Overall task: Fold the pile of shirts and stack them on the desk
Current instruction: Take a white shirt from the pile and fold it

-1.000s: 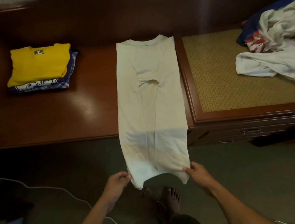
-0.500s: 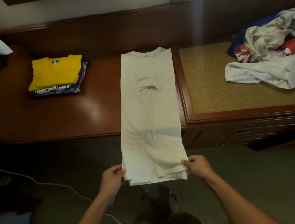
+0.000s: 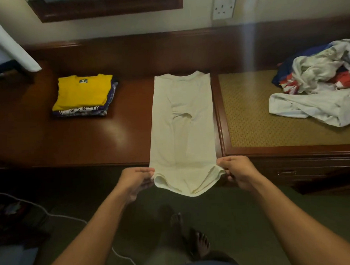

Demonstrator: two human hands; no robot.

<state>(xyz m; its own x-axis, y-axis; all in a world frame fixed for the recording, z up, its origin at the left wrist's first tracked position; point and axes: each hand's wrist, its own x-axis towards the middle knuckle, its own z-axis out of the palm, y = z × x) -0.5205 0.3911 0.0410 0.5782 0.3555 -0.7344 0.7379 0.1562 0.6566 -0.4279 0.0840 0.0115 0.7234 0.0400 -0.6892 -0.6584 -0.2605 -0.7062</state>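
**A:** anything hard to make out here?

**B:** yeah, the pile of unfolded shirts (image 3: 318,86) is getting cut off by the frame edge, well past the fingers of the right hand (image 3: 237,172). I can't count what's sitting under the yellow shirt (image 3: 82,92) in the folded stack (image 3: 81,111). The fingertips are partly tucking under cloth too.

**A:** room to move?

**B:** bare desk (image 3: 70,141) is lying open beyond the fingers of the left hand (image 3: 136,180), between the stack and the cream shirt (image 3: 181,122). The shirt's right edge is running along the woven-top section (image 3: 259,118).

**A:** and the shirt?

**B:** sides folded in, it's stretching away from the fingers as a long strip, collar at the far end. The hem is hanging off the front edge, sagging between both hands, each pinching a corner.
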